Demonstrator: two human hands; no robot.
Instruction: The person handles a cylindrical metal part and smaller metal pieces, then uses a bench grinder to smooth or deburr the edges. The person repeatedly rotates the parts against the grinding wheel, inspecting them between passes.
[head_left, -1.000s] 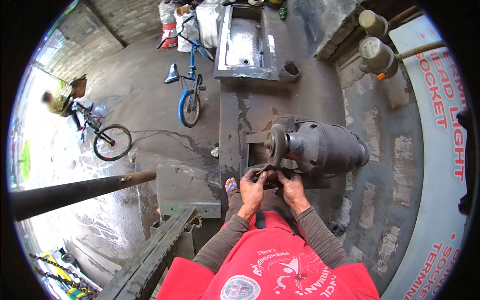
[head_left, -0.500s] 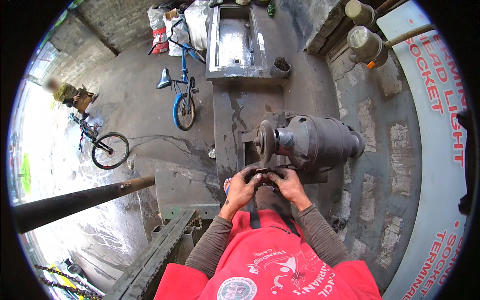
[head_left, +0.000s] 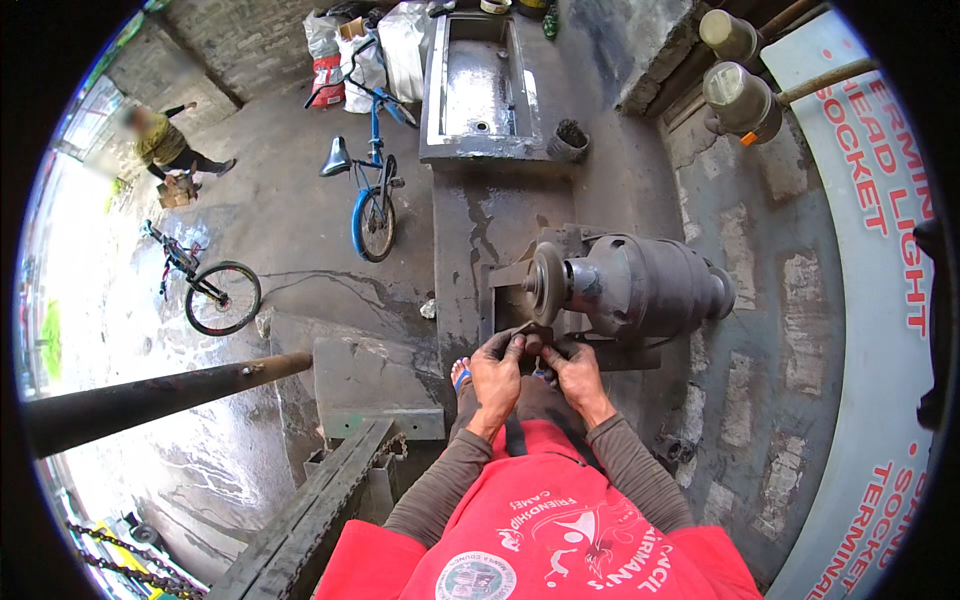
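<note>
A small dark metal piece is pinched between my two hands, just below the grinding wheel's near edge. My left hand is closed on its left side, thumb pointing up along it. My right hand grips the right side with bent fingers. The piece's exact kind cannot be made out. The round grinding wheel sits on the shaft of a grey, dust-covered electric motor. Whether the piece touches the wheel is hard to see; a slight gap seems to lie between them.
A metal rail frame and a rusty pipe stand at my left. Beyond the motor are a basin and a small bucket. A blue bicycle, a dark bicycle and another person are farther left.
My hands have tilted the metal piece upward, showing more of its face. The other person has moved right and stretched out an arm. The view has shifted slightly.
</note>
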